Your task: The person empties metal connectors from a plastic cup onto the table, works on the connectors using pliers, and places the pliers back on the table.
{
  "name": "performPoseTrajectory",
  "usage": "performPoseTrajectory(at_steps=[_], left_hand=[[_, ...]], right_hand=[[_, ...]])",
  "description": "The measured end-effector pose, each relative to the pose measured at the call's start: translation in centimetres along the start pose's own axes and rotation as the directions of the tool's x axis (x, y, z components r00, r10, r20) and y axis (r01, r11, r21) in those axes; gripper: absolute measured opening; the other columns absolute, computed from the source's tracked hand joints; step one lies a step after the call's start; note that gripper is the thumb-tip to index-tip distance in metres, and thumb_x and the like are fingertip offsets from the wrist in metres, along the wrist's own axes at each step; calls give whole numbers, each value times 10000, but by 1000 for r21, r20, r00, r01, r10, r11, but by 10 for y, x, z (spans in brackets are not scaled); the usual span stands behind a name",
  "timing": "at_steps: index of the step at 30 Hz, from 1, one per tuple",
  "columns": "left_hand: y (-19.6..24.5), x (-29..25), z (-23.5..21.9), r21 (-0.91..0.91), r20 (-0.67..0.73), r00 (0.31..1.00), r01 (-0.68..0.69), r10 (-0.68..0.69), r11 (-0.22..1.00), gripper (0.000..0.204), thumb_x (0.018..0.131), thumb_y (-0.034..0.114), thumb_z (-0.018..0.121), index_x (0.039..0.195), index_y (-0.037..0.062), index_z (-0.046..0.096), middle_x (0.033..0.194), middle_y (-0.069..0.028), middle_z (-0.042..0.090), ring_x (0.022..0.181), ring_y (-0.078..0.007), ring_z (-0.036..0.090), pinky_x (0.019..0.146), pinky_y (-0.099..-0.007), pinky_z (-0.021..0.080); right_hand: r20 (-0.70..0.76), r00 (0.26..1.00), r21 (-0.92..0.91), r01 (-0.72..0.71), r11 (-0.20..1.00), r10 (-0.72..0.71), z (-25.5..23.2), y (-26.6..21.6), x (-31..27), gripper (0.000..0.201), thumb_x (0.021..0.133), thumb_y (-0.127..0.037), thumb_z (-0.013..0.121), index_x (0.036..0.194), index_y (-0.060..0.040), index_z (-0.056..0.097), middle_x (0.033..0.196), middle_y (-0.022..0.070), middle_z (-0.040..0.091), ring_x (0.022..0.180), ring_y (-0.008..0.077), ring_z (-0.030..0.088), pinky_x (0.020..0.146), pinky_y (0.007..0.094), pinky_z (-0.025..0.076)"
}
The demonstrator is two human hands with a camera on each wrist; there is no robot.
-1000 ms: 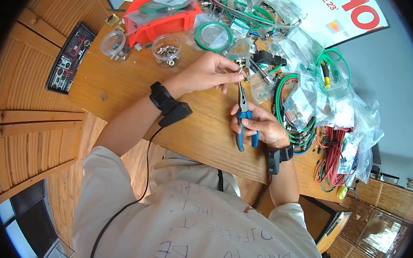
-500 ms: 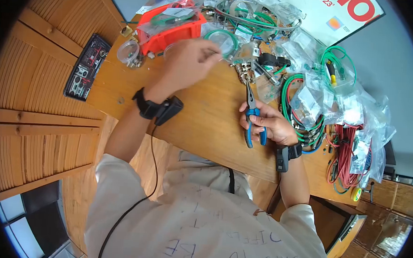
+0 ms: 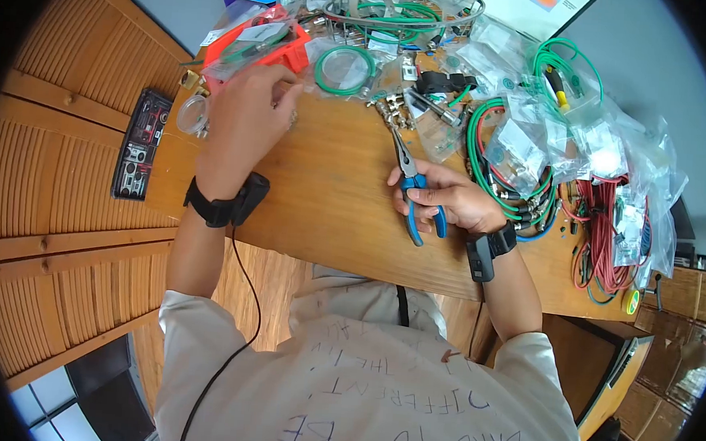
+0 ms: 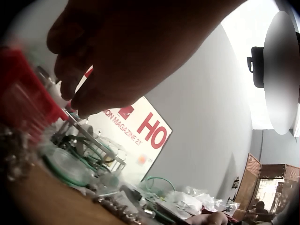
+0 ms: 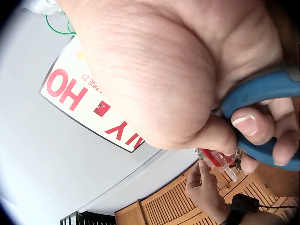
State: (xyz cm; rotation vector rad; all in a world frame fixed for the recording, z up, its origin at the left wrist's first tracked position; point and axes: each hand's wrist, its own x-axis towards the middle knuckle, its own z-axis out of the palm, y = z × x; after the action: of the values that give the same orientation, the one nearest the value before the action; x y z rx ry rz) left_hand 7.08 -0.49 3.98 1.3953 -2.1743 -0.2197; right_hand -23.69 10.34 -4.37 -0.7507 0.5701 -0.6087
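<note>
My right hand (image 3: 447,198) grips blue-handled long-nose pliers (image 3: 413,188) over the table; the pliers' tips reach to a small pile of metal connectors (image 3: 392,110). In the right wrist view, fingers curl around the blue handles (image 5: 262,93). My left hand (image 3: 250,113) hovers at the table's left side, just in front of the red bin (image 3: 290,55), its fingers loosely bent with nothing visible between them. Beneath it, the tub of small metal parts is mostly hidden in the head view. Loose metal parts (image 4: 16,154) show blurred below the hand in the left wrist view.
A clear round tub (image 3: 192,115) stands at the table's left edge. Coiled green cable (image 3: 344,70), a wire rack (image 3: 406,18) and plastic bags (image 3: 527,142) crowd the back and right. Red cable (image 3: 607,228) lies bundled at the far right.
My left hand has left the pliers' tips and moved left to the tub in front of the red bin. The right hand keeps its grip on the pliers, now lower beside the connector pile.
</note>
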Motion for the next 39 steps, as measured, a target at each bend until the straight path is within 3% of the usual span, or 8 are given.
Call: performPoseTrajectory(at_steps=[7,10,26,29,31,32,34,39], left_hand=[[34,2,74,-127,258,909,-303,327,944,169,878,97,740,1039,49,716,956,-130,733,860,-337,726,762,-447,560],[45,2,97,-180,233,900,-332,368,926,232,844,44,724,1073,57,694,940,-142,727,870,-369,716,761,-475,552],[40,4,119,-140,194,924,-306,330,942,197,836,-13,696,1022,48,684,969,-151,726,864,-390,703,736,-483,545],[35,5,116,-276,184,922,-284,341,918,192,868,-15,701,1051,46,694,996,-138,735,836,-313,727,719,-414,555],[34,6,110,-508,301,933,-21,200,861,183,937,20,713,1118,19,691,1041,-108,741,829,-189,730,704,-331,559],[33,5,110,-509,302,932,-19,199,861,183,937,20,713,1118,19,691,1041,-108,741,829,-189,730,704,-331,559],[30,5,107,-767,394,907,236,148,597,212,999,62,704,1196,-8,668,1094,-73,724,847,-105,701,689,-270,553],[26,6,109,-833,461,877,374,137,407,231,1024,68,689,1234,-20,645,1101,-51,710,901,-108,690,704,-249,551]], right_hand=[[43,999,12,24,1000,-24,0,-1,-1,304,1059,-167,652,1329,-56,564,988,59,646,687,104,538,615,257,449],[57,998,5,39,999,-39,-3,-2,-4,364,1034,-173,668,1351,-37,550,963,97,619,673,82,458,594,231,390],[28,999,14,26,1000,-26,0,-2,-1,371,1028,-169,682,1349,-40,549,965,86,612,662,80,440,596,230,384],[21,1000,22,21,1000,-22,1,-2,-2,363,1031,-167,676,1347,-40,550,960,86,615,666,98,478,584,243,407],[15,1000,25,21,999,-22,2,-2,-2,360,1033,-166,673,1346,-40,551,958,86,618,672,110,502,577,249,421],[11,1000,24,19,1000,-19,1,-2,-2,362,1032,-172,676,1346,-40,551,957,86,622,676,120,522,572,255,430],[9,1000,23,12,1000,-12,1,-1,-1,365,1031,-178,678,1345,-41,552,956,86,625,681,130,542,566,260,440],[21,1000,-2,4,1000,-4,1,-5,-2,317,1052,-209,668,1320,-72,570,969,47,648,703,121,570,602,269,471]])
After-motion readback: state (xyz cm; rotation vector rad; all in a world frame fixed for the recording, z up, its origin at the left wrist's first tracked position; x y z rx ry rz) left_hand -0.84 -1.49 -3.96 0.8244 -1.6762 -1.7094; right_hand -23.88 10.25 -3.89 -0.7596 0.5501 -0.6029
